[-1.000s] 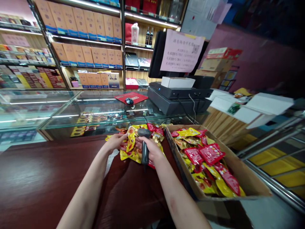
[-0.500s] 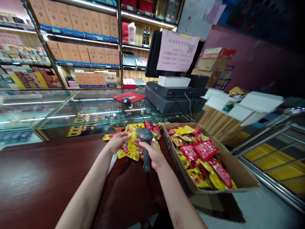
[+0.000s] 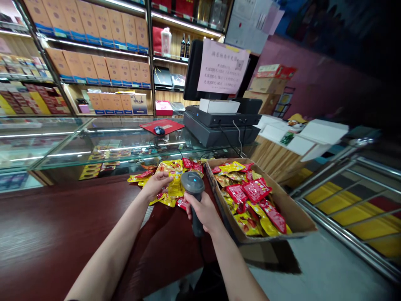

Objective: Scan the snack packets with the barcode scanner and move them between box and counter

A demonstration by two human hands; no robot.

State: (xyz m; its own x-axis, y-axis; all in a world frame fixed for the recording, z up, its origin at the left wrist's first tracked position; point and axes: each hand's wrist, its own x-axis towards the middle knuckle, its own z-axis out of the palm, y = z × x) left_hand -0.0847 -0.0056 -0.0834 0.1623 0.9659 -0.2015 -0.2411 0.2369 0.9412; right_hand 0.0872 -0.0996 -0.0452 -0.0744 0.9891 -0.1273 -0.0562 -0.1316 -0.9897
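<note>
A dark handheld scanner (image 3: pixel 194 200) with a small blue light stands upright in my right hand (image 3: pixel 205 211), whose fingers wrap round its handle. My left hand (image 3: pixel 157 185) pinches the edge of a yellow packet (image 3: pixel 176 182) just left of the scanner's head. Beneath and behind it lie several more yellow and red snack packets (image 3: pixel 140 177) in a loose heap on the dark red table (image 3: pixel 62 225). To the right of my right hand, an open cardboard box (image 3: pixel 297 217) holds many red and yellow packets (image 3: pixel 257 190).
Behind the table runs a glass display counter (image 3: pixel 72 146) with a red mat (image 3: pixel 169 125), a mouse (image 3: pixel 159 130) and a monitor with a pink paper sign (image 3: pixel 222 67). A metal railing (image 3: pixel 341 209) stands at the right. Shelves of orange boxes (image 3: pixel 106 71) line the back.
The view has shifted, so the surroundings sit further left. My right hand and the scanner have moved back from the yellow packet; its fingers now close round the handle. The left hand keeps its pinch.
</note>
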